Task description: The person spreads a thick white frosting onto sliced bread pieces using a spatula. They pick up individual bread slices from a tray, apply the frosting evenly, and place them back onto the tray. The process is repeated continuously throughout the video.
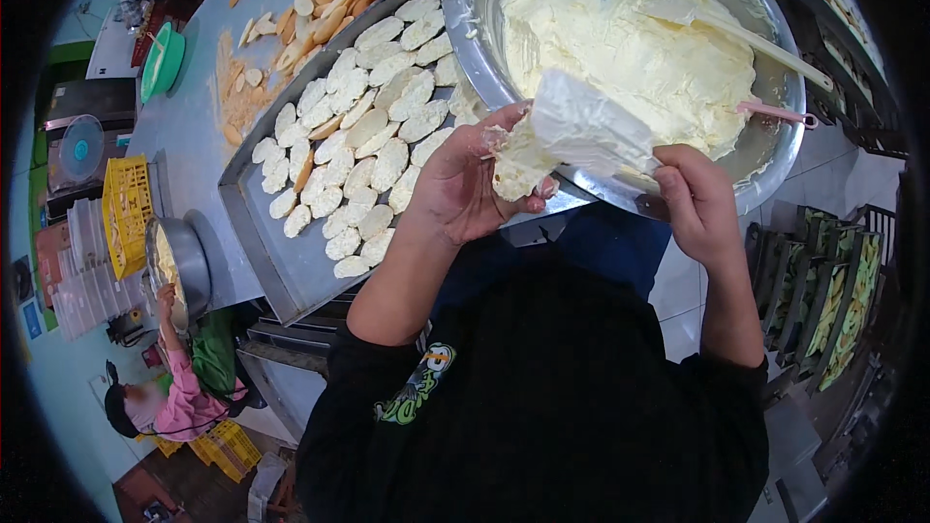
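Note:
My left hand (455,179) is closed round a slice of bread (523,163) smeared with pale cream. My right hand (699,201) grips a spatula (593,126), whose broad white blade is coated with cream and lies against or just over the slice. Both hands are at the near edge of a large metal bowl (465,15) holding a big mass of pale yellow cream (605,34). Left of my left hand, a metal tray (254,242) carries many cream-coated slices (392,160) laid out flat, with a few showing brown crust.
Plain bread slices (320,24) are heaped beyond the tray. A long pale-handled spatula (775,50) and a pink handle (778,114) rest in the bowl. At left are a green basin (162,63), a yellow crate (126,218) and a co-worker (189,397) at another bowl. Racked trays (823,291) stand right.

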The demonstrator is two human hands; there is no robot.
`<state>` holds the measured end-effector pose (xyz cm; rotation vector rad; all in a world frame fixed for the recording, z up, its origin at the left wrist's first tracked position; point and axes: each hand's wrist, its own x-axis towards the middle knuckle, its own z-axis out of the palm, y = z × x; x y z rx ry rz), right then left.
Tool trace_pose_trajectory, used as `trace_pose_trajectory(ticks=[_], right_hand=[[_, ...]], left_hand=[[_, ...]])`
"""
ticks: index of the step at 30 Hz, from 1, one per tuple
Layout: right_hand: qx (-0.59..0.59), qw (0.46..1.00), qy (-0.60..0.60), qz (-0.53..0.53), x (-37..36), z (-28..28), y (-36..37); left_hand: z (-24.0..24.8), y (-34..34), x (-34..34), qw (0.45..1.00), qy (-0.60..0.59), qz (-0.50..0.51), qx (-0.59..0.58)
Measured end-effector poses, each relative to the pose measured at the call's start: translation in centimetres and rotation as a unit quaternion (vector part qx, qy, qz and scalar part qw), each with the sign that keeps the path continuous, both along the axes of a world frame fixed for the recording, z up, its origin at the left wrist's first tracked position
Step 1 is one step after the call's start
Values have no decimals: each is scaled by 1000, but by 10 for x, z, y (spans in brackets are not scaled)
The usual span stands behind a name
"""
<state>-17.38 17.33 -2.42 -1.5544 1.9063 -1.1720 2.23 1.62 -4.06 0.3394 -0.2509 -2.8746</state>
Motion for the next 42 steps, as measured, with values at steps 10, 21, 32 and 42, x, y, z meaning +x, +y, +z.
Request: trace_pose_trajectory(ticks=[10, 21, 32, 42], right_hand=[[47, 994, 94, -41, -24, 3, 27], [-8, 964, 249, -90, 4, 4, 13], [-45, 974, 167, -145, 24, -4, 13], [68, 954, 144, -254, 5, -22, 4]], left_hand=[[-2, -5, 10, 998, 17, 6, -64], [-7, 5, 0, 986, -37, 10, -165], [-6, 5, -5, 990, -49, 17, -131], [-21, -9, 51, 970, -69, 138, -187]])
